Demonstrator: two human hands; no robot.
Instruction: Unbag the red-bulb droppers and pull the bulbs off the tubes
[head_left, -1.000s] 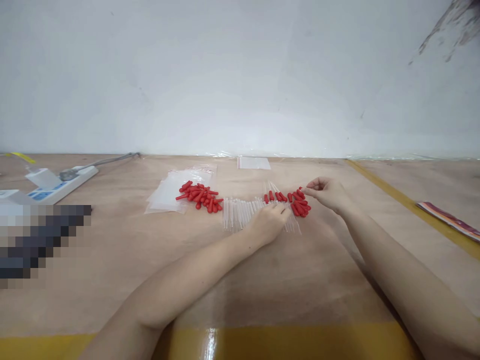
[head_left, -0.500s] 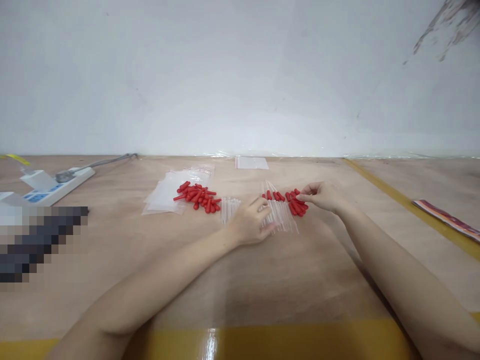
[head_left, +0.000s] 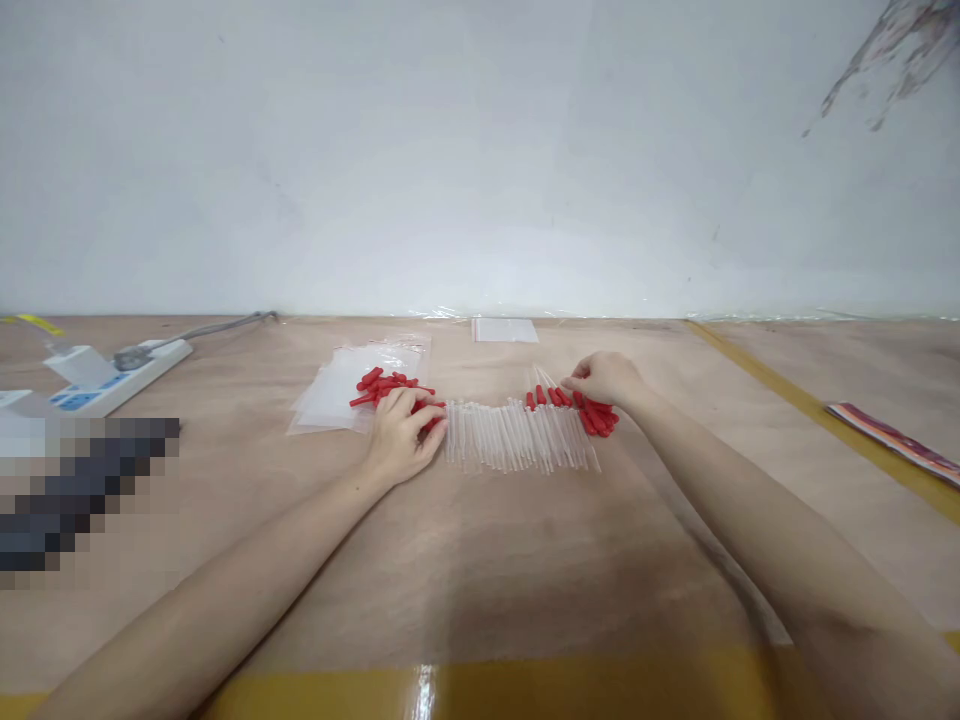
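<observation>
My left hand (head_left: pixel 405 435) is at the near right side of a pile of red rubber bulbs (head_left: pixel 381 384). Its fingers and thumb are curled around a red bulb (head_left: pixel 429 428), partly hidden by them. A row of thin clear tubes (head_left: pixel 502 437) lies side by side between my hands. Farther right, my right hand (head_left: pixel 606 380) hovers over more red bulbs (head_left: pixel 600 418), thumb and fingertips pinched together; what they hold is too small to make out. Just left of it, a few red bulbs (head_left: pixel 541 396) lie in line with clear pointed tubes (head_left: pixel 541 378).
Clear plastic bags (head_left: pixel 326 385) lie under and behind the left pile. Another flat bag (head_left: pixel 505 330) is by the wall. At left are a power strip (head_left: pixel 161 362) with plugs and a pixelated dark object (head_left: pixel 90 490). A printed strip (head_left: pixel 896 440) lies at far right.
My left hand has moved left from over the clear tubes to the left pile of red bulbs, uncovering the tubes. My right hand has shifted slightly left and up.
</observation>
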